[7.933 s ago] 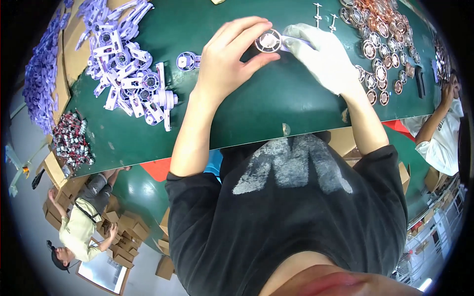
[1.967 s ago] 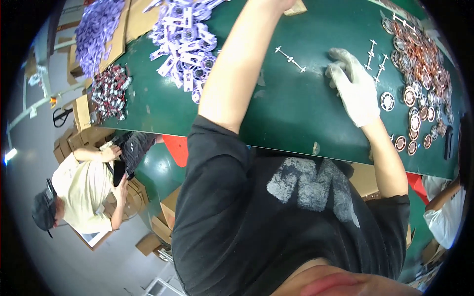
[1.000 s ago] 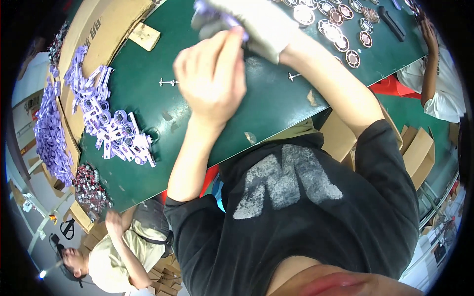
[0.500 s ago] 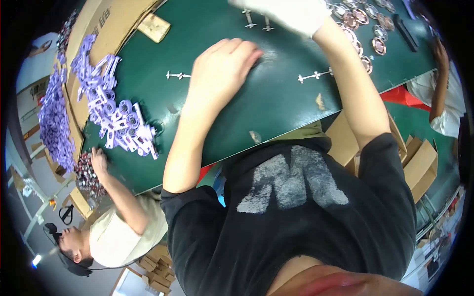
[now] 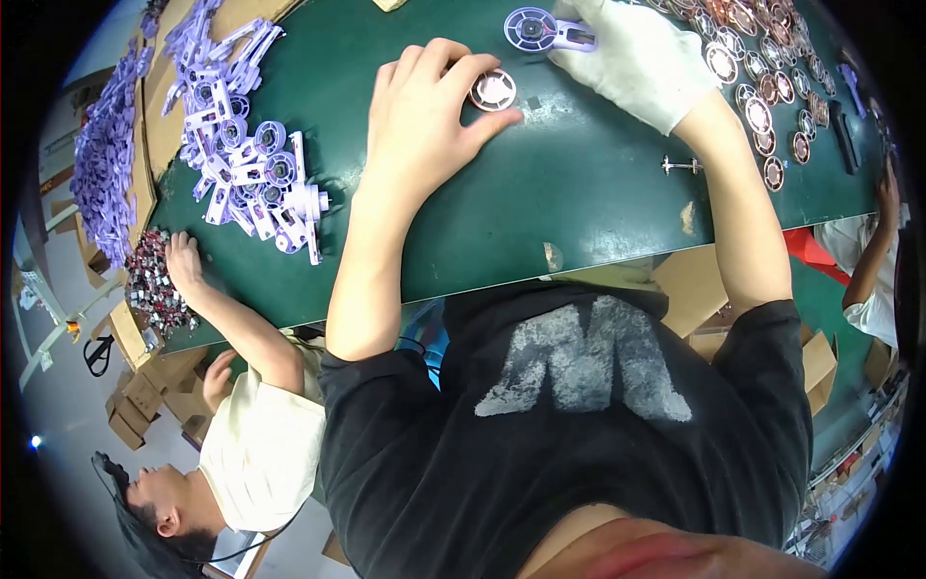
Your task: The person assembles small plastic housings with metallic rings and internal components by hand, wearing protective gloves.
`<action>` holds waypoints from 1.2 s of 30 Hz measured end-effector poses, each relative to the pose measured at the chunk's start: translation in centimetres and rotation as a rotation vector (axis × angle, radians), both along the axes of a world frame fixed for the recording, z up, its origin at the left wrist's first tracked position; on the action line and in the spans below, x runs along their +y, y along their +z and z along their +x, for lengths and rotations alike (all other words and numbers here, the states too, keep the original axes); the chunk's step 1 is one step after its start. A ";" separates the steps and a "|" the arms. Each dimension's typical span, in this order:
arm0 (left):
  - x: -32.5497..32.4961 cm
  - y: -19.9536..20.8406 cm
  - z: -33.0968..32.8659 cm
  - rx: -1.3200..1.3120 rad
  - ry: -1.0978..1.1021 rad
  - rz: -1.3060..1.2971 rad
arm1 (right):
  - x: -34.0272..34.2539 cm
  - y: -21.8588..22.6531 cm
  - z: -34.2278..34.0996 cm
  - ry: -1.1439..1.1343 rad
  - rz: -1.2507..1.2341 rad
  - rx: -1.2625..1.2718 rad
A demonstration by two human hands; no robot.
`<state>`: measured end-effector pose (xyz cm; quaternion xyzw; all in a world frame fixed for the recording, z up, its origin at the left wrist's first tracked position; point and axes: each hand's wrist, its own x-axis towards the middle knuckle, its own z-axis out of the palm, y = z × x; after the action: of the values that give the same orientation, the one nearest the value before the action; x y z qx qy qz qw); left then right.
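My bare left hand [image 5: 417, 121] is closed at the table with a round spoked cover [image 5: 494, 90], pinkish with a silver rim, between thumb and fingers. On my right hand [image 5: 641, 63] is a white glove. It grips a purple fan body [image 5: 532, 30] by its short handle, so the round spoked head points toward my left hand. Part of the handle is hidden by the glove. A small white branched plastic piece [image 5: 681, 166] lies beside my right forearm.
Purple fan bodies [image 5: 275, 169] are piled at the left, with a larger heap [image 5: 101, 174] beyond the cardboard. Many pinkish covers [image 5: 757, 114] and a black bar [image 5: 845, 145] lie right. A co-worker's hand [image 5: 183, 262] touches small dark-red parts [image 5: 159, 289]. Another person's arm [image 5: 883, 217] is at the far right.
A round cover is now in my left hand and a purple fan body in my right. The right hand has come nearer, and the view has shifted.
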<state>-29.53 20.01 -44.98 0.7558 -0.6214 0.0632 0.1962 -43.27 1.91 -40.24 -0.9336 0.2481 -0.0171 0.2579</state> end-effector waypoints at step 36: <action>-1.0 0.0 -0.3 0.528 -0.293 -0.508 | 2.4 -4.1 -0.5 0.279 0.278 -0.279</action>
<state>-29.80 19.03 -44.94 0.5768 -0.6156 -0.0102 0.5368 -43.80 4.34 -44.36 -0.9029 0.0788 -0.0756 0.4157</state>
